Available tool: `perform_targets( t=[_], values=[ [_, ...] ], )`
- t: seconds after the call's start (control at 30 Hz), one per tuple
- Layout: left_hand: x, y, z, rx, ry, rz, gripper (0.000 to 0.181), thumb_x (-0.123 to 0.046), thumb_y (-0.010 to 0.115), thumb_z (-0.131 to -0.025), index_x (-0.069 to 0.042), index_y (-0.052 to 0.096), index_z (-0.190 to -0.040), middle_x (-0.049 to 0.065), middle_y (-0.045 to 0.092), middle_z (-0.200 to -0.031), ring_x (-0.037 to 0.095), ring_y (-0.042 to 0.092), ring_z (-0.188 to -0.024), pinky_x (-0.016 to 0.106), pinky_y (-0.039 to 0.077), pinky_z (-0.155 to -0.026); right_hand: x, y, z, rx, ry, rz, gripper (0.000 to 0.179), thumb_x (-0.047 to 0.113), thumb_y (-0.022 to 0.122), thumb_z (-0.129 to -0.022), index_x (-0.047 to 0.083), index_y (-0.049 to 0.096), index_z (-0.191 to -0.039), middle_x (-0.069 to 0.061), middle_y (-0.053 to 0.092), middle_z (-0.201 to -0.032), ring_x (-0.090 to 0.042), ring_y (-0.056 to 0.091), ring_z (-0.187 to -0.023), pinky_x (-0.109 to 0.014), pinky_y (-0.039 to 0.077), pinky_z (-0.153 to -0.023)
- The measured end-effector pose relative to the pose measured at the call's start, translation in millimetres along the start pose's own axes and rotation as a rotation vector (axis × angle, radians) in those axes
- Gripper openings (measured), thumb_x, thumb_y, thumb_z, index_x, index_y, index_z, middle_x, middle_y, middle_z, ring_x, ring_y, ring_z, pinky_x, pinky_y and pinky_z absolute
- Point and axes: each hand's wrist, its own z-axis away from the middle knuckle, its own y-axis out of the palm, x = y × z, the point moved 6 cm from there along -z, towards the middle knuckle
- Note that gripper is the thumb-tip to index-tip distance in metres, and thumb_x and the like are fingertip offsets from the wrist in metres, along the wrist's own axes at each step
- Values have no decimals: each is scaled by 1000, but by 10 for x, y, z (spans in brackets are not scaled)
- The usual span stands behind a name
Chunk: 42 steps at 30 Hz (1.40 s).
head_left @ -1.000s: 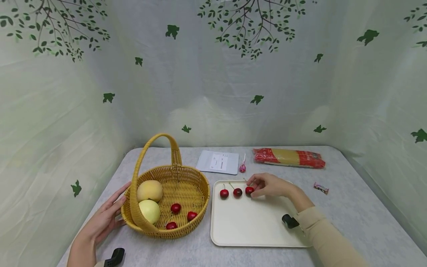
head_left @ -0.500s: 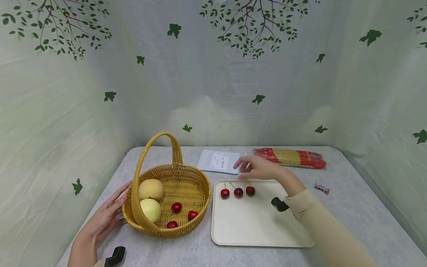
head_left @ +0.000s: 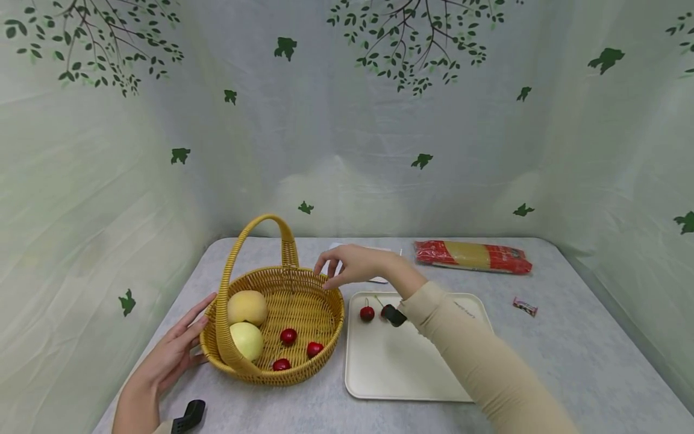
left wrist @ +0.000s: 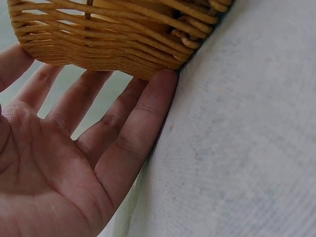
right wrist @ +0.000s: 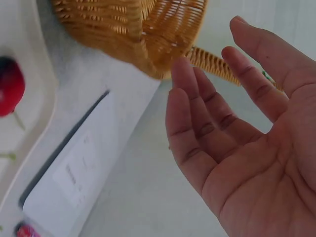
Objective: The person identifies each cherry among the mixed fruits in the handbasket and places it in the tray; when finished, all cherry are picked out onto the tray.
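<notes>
My left hand (head_left: 169, 357) rests against the outer left side of a yellow wicker basket (head_left: 295, 375), its fingertips touching the weave (left wrist: 98, 44) in the left wrist view. Inside the basket lie a yellow-orange round fruit (head_left: 247, 307), a pale yellow-green round fruit (head_left: 247, 342) and three red cherries (head_left: 288, 337). Over the basket's right back rim hovers my right hand (head_left: 360, 265), fingers loosely bent; its palm (right wrist: 266, 177) shows nothing held. To the right, a cream tray (head_left: 401, 374) bears a stemmed cherry (head_left: 367, 313) and another partly covered by the wrist camera.
Behind the tray lies a pale flat packet with a white label (right wrist: 74, 173), mostly covered by my right hand in the head view. A lollipop (right wrist: 25, 230) is next to it. A red-and-gold long package (head_left: 472, 256) and a small wrapped candy (head_left: 525, 306) lie at the right.
My right hand has let go of the third cherry on the tray, lifted, and moved left to the basket's rim. The left hand has stayed on the basket.
</notes>
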Motion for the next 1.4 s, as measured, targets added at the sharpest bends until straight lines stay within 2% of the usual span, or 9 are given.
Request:
perform_targets(
  t=[0.17, 0.3, 0.37, 0.43, 0.57, 0.67, 0.8, 1.03, 1.4],
  values=[
    [-2, -9, 12, -5, 0, 7, 61, -40, 38, -118, -41, 12, -173, 3, 5, -179, -17, 55, -119, 67, 51, -108, 125, 113, -245, 68, -19, -1, 35, 27, 75, -104, 13, 69, -135, -5, 74, -116, -15, 70, -99, -29, 57, -86],
    [-8, -22, 25, -7, 12, 30, 60, -39, 39, -119, -41, 14, -173, -20, 26, -167, -14, 57, -121, 58, 55, -104, 178, 209, -420, 111, -10, -68, 37, 24, 73, -105, 9, 66, -138, -11, 75, -110, -23, 69, -92, -33, 55, -78],
    [-9, -24, 31, -4, 18, 37, 60, -38, 39, -118, -41, 14, -173, -32, 35, -155, -13, 58, -121, 56, 56, -102, 205, 272, -487, 138, 3, -105, 38, 23, 71, -106, 7, 65, -140, -17, 75, -113, -33, 71, -95, -40, 57, -80],
    [-10, -21, 35, 0, 20, 40, 60, -38, 39, -118, -40, 15, -173, -37, 39, -149, -13, 58, -122, 55, 56, -102, 228, 332, -534, 164, 39, -128, 40, 23, 69, -107, 8, 63, -143, -19, 72, -120, -38, 73, -103, -47, 59, -85],
    [-12, -15, 37, -2, 13, 29, 60, -39, 39, -118, -41, 14, -173, -27, 30, -161, -15, 57, -121, 58, 54, -104, 251, 440, -593, 219, 162, -185, 41, 26, 67, -109, 16, 62, -147, -9, 56, -148, -37, 74, -116, -51, 61, -96],
    [-15, -9, 35, -3, 9, 19, 60, -40, 39, -118, -41, 13, -173, -13, 20, -171, -16, 55, -121, 61, 53, -106, 258, 521, -624, 269, 255, -246, 41, 28, 67, -108, 19, 61, -148, -6, 47, -156, -36, 74, -120, -49, 61, -98],
    [-13, -4, 27, -4, 7, 11, 61, -40, 39, -118, -40, 13, -173, -6, 14, -176, -16, 55, -121, 64, 51, -108, 268, 634, -656, 333, 335, -314, 39, 26, 69, -107, 18, 63, -145, -11, 53, -148, -40, 72, -121, -51, 61, -99],
    [0, -6, 16, -1, 7, 14, 61, -39, 38, -118, -40, 13, -173, -2, 10, -178, -15, 56, -121, 64, 52, -107, 287, 769, -709, 393, 406, -353, 33, 18, 72, -105, 14, 68, -138, -15, 54, -148, -43, 74, -115, -52, 61, -98],
    [12, -17, -6, 8, 22, 25, 60, -37, 38, -119, -40, 14, -173, -5, 13, -175, -13, 57, -122, 63, 53, -105, 290, 877, -787, 441, 420, -323, 28, 8, 72, -103, 10, 74, -131, -12, 65, -130, -36, 75, -115, -45, 61, -99]
  ],
)
